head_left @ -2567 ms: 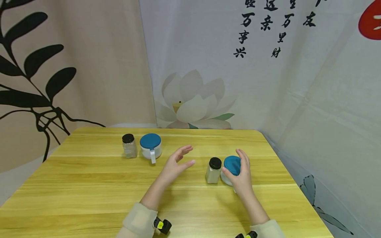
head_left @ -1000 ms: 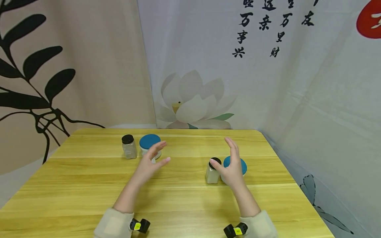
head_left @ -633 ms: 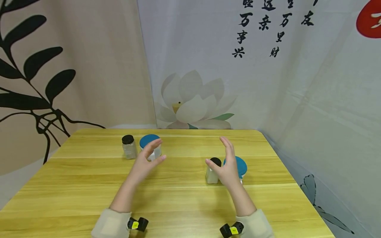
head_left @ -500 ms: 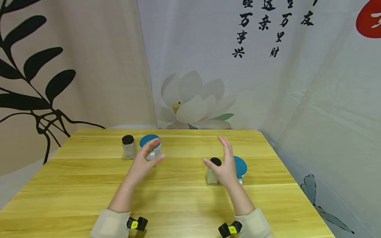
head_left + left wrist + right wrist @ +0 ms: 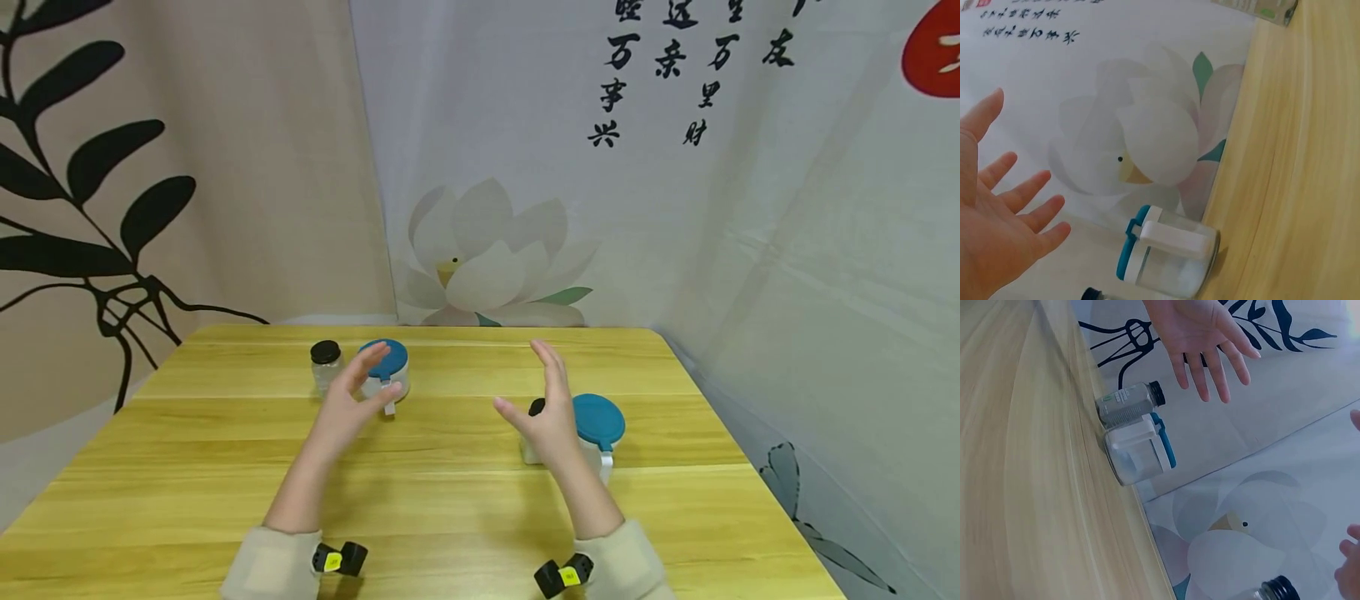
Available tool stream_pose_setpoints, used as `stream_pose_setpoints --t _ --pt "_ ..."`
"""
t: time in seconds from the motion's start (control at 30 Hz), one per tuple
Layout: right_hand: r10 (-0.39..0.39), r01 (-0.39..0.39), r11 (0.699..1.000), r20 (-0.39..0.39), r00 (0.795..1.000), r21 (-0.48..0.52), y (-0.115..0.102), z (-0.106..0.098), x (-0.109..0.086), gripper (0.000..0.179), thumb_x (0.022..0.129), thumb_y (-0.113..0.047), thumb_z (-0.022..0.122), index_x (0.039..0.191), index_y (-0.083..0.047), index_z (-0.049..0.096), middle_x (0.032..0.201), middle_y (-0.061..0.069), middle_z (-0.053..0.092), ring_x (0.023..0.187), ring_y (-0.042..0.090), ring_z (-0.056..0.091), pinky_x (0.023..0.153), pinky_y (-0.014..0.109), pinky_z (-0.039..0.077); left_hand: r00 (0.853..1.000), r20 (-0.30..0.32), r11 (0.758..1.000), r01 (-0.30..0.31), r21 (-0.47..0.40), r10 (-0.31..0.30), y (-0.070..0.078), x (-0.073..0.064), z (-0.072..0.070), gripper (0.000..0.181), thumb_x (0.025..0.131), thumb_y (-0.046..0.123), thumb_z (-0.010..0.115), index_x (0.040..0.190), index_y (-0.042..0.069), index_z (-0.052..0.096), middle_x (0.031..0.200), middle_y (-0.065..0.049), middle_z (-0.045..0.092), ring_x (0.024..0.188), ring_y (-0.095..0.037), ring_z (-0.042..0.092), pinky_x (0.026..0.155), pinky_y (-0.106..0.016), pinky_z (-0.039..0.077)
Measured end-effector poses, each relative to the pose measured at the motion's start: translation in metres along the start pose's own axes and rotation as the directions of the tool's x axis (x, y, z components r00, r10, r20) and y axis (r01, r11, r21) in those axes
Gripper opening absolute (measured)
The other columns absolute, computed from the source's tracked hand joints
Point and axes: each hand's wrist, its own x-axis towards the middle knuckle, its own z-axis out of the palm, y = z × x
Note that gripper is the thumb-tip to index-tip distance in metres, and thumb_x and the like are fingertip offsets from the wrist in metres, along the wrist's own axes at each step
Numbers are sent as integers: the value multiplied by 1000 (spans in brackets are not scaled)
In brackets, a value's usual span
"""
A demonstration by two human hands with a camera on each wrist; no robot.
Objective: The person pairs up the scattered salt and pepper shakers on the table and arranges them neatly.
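In the head view my left hand [image 5: 341,417] is raised before the back-left pair, thumb and fingers spread apart. It partly covers a blue-lidded jar [image 5: 388,358] with a light handle and the small black-capped bottle [image 5: 325,353] left of it. The left wrist view shows that jar [image 5: 1175,250] as clear, its handle white. My right hand [image 5: 551,429], fingers likewise spread, hides most of another black-capped bottle [image 5: 530,454]. Just right of it stands a second blue-lidded jar [image 5: 598,419]. Neither hand holds anything. The right wrist view shows the left pair's jar [image 5: 1138,450] and bottle [image 5: 1127,404] side by side.
The yellow wooden table [image 5: 450,533] carries all these containers. Behind it hangs a printed cloth [image 5: 495,125] with a lotus and black characters. Part of an object with a green mark [image 5: 1269,12] shows at the left wrist view's top edge.
Both hands have shifted left: the left from mid-table to before the left jar, the right from around the right jar to before its neighbouring bottle. The containers have stayed put.
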Motion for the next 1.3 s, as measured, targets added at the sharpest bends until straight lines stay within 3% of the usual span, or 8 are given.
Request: stream_pose_setpoints --t 0.13,0.33,0.57,0.77,1.1,1.3 --pt "22 -23 999 13 1000 27 -8 6 1 86 80 -20 75 151 -19 27 154 3 21 140 28 19 104 67 18 1000 -8 1000 9 4 -9 4 -2 -4 63 92 11 66 146 0 33 147 -21 36 137 -39 25 110 -55 17" --pt "19 -20 999 19 1000 50 -40 10 0 82 79 -11 73 148 -4 29 151 15 24 138 35 22 103 68 18 999 -47 1000 9 9 -9 -16 1 -11 63 92 18 67 146 9 36 148 -13 38 139 -30 24 112 -50 16" --pt "11 -12 999 26 1000 52 -47 18 0 81 80 -10 73 148 -2 28 151 18 24 138 36 23 104 66 19 996 -84 999 18 46 -14 -20 1 -19 65 92 24 67 147 11 35 148 -11 38 137 -32 28 111 -50 20" --pt "-14 12 998 33 999 62 -47 24 2 81 80 -9 74 147 0 28 150 22 25 137 36 24 105 63 20 994 -108 998 32 46 -27 -21 1 -24 65 92 23 68 147 9 35 147 -13 40 137 -30 30 110 -50 22" --pt "2 -7 995 50 999 95 -42 35 2 81 81 -10 74 147 -3 28 151 16 25 138 32 23 106 61 20 988 -144 997 59 48 -51 -26 3 -33 67 92 18 67 148 9 33 148 -15 37 136 -34 30 109 -52 22" --pt "11 -15 996 48 999 92 -4 52 4 85 81 -29 77 150 -25 27 153 2 24 138 24 23 105 62 22 982 -169 995 90 43 -82 -28 2 -39 69 92 27 67 150 13 32 150 -12 35 137 -35 27 110 -52 21"
